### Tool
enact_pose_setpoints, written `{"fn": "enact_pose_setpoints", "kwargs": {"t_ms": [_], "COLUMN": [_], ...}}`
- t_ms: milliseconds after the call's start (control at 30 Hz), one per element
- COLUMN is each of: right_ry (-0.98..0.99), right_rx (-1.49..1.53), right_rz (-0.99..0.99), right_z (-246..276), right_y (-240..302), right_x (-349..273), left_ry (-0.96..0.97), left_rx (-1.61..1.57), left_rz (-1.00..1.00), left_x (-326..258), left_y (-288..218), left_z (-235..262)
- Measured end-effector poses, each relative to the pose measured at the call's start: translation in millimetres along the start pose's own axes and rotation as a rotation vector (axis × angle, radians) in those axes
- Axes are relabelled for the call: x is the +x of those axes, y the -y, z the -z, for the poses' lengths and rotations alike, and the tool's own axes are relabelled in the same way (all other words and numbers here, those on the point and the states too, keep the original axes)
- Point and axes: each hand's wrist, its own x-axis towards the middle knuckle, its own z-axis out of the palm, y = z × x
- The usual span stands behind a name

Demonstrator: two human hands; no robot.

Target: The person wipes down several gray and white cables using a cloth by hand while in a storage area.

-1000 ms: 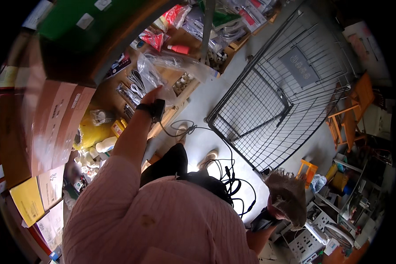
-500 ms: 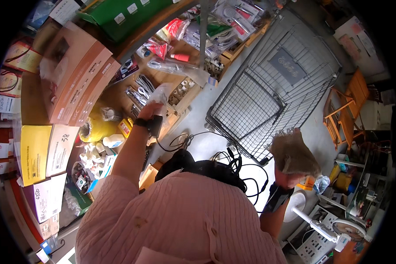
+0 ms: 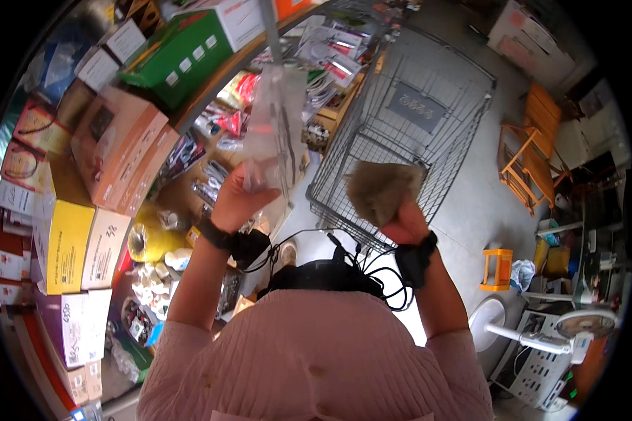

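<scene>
My left hand (image 3: 242,198) is closed on the lower end of a long clear plastic bag (image 3: 274,123), which stands up in front of the shelf. Thin dark lines show along the bag, and I cannot tell whether anything lies inside. In my right hand (image 3: 406,223) is a folded grey-brown cloth (image 3: 379,188), pinched at its lower right corner. It hangs over the near part of a wire shopping cart (image 3: 393,137). Dark straps sit on both wrists, with black cables (image 3: 372,266) looping between them near my waist.
On the left, shelves hold packaged goods, a green box (image 3: 179,63), a brown carton (image 3: 119,151), a yellow box (image 3: 67,242) and a yellow roll (image 3: 151,235). To the right stand a folding wooden chair (image 3: 534,151), an orange frame-like item (image 3: 497,269) and a white fan (image 3: 534,337).
My right hand has brought the cloth from the far right to the middle, over the cart. The plastic bag now stands raised and spread out at my left hand.
</scene>
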Motion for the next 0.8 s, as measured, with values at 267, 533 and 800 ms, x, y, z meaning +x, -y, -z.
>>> {"fn": "enact_pose_setpoints", "kwargs": {"t_ms": [267,533,800], "right_ry": [0.367,0.239,0.194], "right_rx": [-0.161,-0.411,-0.491], "right_rz": [0.08,0.423,0.672], "right_z": [-83.2,-102.9,-120.5], "right_y": [-1.1,-19.7,-23.7], "right_x": [20.1,28.3,33.7], "left_ry": [0.28,0.308,0.353], "left_rx": [0.273,0.295,0.243], "left_rz": [0.008,-0.005,0.215], "left_x": [-1.3,2.9,1.7], "left_y": [-40.3,-58.9,-42.0], "left_z": [-39.2,-38.8,-20.0]}}
